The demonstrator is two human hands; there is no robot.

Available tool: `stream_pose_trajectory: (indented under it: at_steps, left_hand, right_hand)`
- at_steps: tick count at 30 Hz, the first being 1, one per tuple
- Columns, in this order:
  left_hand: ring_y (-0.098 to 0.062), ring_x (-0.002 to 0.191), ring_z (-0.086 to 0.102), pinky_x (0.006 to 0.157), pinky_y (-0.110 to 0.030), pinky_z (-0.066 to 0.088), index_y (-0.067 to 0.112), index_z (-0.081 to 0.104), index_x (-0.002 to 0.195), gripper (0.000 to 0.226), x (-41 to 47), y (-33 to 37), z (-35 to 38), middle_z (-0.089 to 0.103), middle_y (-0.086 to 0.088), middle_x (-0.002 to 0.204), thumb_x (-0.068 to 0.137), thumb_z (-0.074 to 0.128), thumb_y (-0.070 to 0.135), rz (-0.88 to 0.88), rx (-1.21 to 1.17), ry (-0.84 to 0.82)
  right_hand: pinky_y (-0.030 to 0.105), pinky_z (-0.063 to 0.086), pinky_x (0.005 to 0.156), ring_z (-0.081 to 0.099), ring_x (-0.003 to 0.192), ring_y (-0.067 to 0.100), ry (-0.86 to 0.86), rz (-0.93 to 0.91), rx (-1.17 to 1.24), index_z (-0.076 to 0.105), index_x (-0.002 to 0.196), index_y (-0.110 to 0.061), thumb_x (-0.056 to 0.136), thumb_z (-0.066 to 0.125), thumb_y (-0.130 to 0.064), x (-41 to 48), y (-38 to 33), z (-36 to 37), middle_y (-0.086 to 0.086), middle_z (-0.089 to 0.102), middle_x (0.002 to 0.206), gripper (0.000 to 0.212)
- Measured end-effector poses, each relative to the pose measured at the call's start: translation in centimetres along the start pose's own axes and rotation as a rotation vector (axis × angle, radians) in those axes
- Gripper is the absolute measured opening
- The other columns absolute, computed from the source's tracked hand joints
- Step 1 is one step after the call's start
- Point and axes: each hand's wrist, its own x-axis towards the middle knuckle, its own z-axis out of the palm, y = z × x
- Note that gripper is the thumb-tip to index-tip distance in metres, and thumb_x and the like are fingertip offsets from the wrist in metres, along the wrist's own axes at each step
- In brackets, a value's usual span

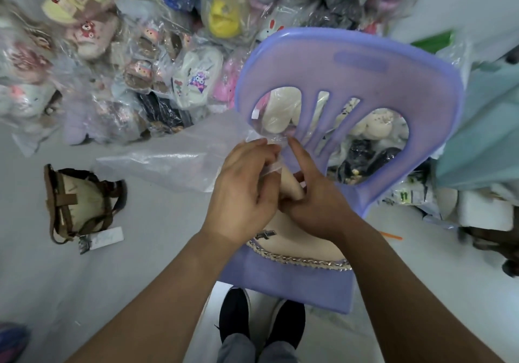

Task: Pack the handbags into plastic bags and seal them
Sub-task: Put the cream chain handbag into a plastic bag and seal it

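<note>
Grey floor [157,250] spread under me, and across its far side ran a heap of bagged goods [140,62], soft slippers and toys wrapped in crinkled film; a purple plastic chair [365,62] stood straight before me with its slotted back farthest from me, more wrapped items showing through the slots; a teal cloth [483,137] hung at the right, and a thin orange stick [391,236] lay on the floor by the chair; well apart on the left a brown-and-cream handbag [81,208] lay on the floor with a white tag [108,237] at its near end; my black shoes [234,315] stood just short of the seat. My left hand [244,194] was curled, its fingertips pinching the edge of a clear plastic bag [174,163] whose loose film trailed away to the left over the floor; my right hand [317,202] had its forefinger straight and touching the same bunched film, the other fingers bent against the cream handbag [297,244]; whether they clasped it I could not tell, since my hands covered that part. That handbag lay on the chair seat, its upper end pointing away from me toward the chair back; its chain [295,261] ran left to right along the edge nearest me; how far it sat inside the film I could not make out.
</note>
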Motion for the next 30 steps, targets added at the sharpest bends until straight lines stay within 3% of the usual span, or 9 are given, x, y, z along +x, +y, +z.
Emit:
stream_pose_trajectory:
  at_steps: [3,8,12,14,17,21,25,27,30]
  left_hand:
    - [-0.025,0.123,0.056,0.105,-0.05,0.043,0.0,0.068,0.104,0.027,0.2,0.8,0.0,0.068,-0.008,0.117,0.078,0.061,-0.001,0.074,-0.005,0.008]
    - [-0.033,0.125,0.053,0.108,-0.051,0.036,0.009,0.074,0.093,0.017,0.2,2.1,0.6,0.067,-0.007,0.122,0.077,0.069,0.013,0.209,0.177,0.055]
    - [-0.033,0.105,0.047,0.093,-0.039,0.034,0.015,0.063,0.107,0.024,-1.0,2.2,1.3,0.052,-0.009,0.116,0.084,0.067,0.023,-0.113,0.239,0.274]
    - [-0.029,0.093,0.048,0.088,-0.041,0.039,0.014,0.054,0.091,0.009,-2.1,1.4,1.7,0.05,-0.003,0.098,0.087,0.06,0.02,-0.213,0.151,0.297]
    - [-0.023,0.073,0.047,0.073,-0.051,0.045,0.025,0.037,0.066,0.031,-3.6,0.0,2.1,0.046,0.006,0.071,0.095,0.043,0.034,-0.447,0.07,0.193]
    - [-0.023,0.096,0.055,0.094,-0.044,0.045,0.021,0.05,0.082,0.052,-3.4,-0.8,2.7,0.055,0.001,0.097,0.091,0.036,0.07,-1.013,-0.018,0.163]
    - [-0.004,0.122,0.049,0.114,-0.029,0.031,0.028,0.039,0.139,0.082,-2.0,-1.4,3.0,0.051,0.013,0.133,0.078,0.05,0.081,-1.06,-0.576,0.14]
    - [-0.013,0.108,0.066,0.106,-0.03,0.046,0.024,0.062,0.122,0.076,-1.8,-1.8,2.7,0.072,-0.001,0.114,0.078,0.049,0.084,-1.024,-0.586,0.015]
    - [-0.003,0.079,0.071,0.07,-0.008,0.051,0.024,0.07,0.103,0.052,-2.2,-2.2,2.6,0.077,-0.005,0.089,0.088,0.051,0.07,-0.979,-0.5,0.092]
  right_hand:
    - [0.02,0.049,0.083,0.064,0.106,0.015,-0.012,-0.105,-0.032,0.025,0.153,-0.045,0.088,0.065,-0.001,0.2,-0.2,-0.4,0.004,0.067,0.124,0.088]
    - [0.024,0.047,0.1,0.059,0.123,0.003,0.13,-0.134,0.117,0.035,0.142,-0.052,0.09,0.061,-0.017,-0.3,-0.8,-1.1,-0.023,0.059,0.134,0.067]
    - [0.035,0.053,0.082,0.065,0.104,0.019,0.17,-0.011,0.004,0.034,0.148,-0.045,0.085,0.063,-0.003,0.0,-0.3,-2.0,-0.012,0.067,0.121,0.08]
    - [0.033,0.048,0.077,0.062,0.101,0.023,0.178,0.028,-0.034,0.031,0.15,-0.045,0.084,0.063,-0.004,0.3,-0.4,-2.5,-0.01,0.066,0.117,0.084]
    - [0.033,0.048,0.079,0.061,0.101,0.024,0.163,0.081,-0.04,0.029,0.15,-0.047,0.086,0.068,-0.007,0.5,-0.5,-3.1,-0.01,0.062,0.112,0.085]
    - [0.043,0.053,0.087,0.064,0.103,0.025,0.171,0.079,-0.001,0.035,0.143,-0.044,0.083,0.073,-0.01,0.6,0.1,-3.0,-0.012,0.065,0.116,0.079]
    - [0.023,0.05,0.077,0.064,0.093,0.007,0.251,0.062,0.108,0.05,0.132,-0.027,0.079,0.069,-0.005,0.9,-0.8,-2.6,-0.015,0.067,0.103,0.06]
    - [0.012,0.046,0.068,0.063,0.081,-0.003,0.292,0.109,0.363,0.059,0.124,-0.018,0.076,0.065,-0.011,1.1,-1.6,-2.3,-0.016,0.069,0.095,0.049]
    - [0.02,0.047,0.069,0.066,0.081,0.004,0.347,0.317,0.741,0.073,0.113,-0.016,0.079,0.054,-0.018,2.3,-2.6,-3.2,-0.007,0.077,0.097,0.039]
